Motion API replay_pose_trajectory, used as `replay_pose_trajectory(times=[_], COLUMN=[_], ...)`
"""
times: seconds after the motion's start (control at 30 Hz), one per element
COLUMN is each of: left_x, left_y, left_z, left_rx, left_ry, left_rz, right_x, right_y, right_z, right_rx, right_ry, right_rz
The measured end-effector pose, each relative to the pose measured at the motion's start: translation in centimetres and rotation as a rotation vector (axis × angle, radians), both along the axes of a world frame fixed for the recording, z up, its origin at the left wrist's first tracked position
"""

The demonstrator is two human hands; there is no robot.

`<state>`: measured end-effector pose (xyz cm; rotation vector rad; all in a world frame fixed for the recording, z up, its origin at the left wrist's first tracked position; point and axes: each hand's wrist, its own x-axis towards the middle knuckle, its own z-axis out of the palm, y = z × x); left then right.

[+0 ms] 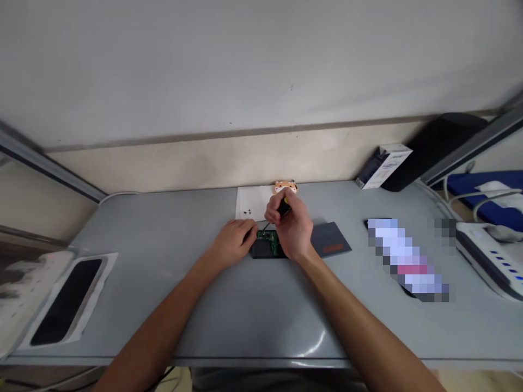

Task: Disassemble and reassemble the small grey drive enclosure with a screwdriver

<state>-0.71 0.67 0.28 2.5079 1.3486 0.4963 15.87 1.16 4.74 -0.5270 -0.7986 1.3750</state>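
An opened device with a green circuit board (266,245) lies flat on the grey table (261,316). My right hand (291,220) is closed round the dark handle of a screwdriver (283,207), whose thin shaft slants down left to the board's upper left part. At the device's left end, my left hand (237,239) rests with its fingers together against the edge. A dark flat cover (330,239) lies right of the device, partly behind my right wrist. Behind the device is a white sheet (255,200) with several tiny dark screws (247,212) on it.
An orange and white animal figure (285,185) sits by the wall. On the right are a blurred-out phone (406,261), a white box (384,166), a black cylinder (437,144) and a power strip (490,258). A dark phone (67,299) lies at left.
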Motion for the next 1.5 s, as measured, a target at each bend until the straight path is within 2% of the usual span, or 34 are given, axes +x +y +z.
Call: replay_pose_trajectory(times=[0.67,0.9,1.23,1.5], left_x=[-0.06,0.0,-0.09,0.06], left_y=[0.06,0.05,0.16,0.26], left_z=[0.12,0.2,0.13,0.06], left_rx=[-0.031,-0.036,-0.025,-0.04], left_ry=[-0.007,-0.002,-0.019,-0.009], left_rz=[-0.009,-0.007,-0.01,0.021], right_x=[0.28,0.22,0.25,0.14], right_y=[-0.21,-0.2,-0.32,-0.37], right_z=[0.15,0.02,-0.17,-0.22], right_rx=[-0.004,0.006,0.012,-0.004], right_ry=[-0.07,-0.002,-0.047,-0.058], right_rz=[-0.007,-0.006,-0.022,-0.014])
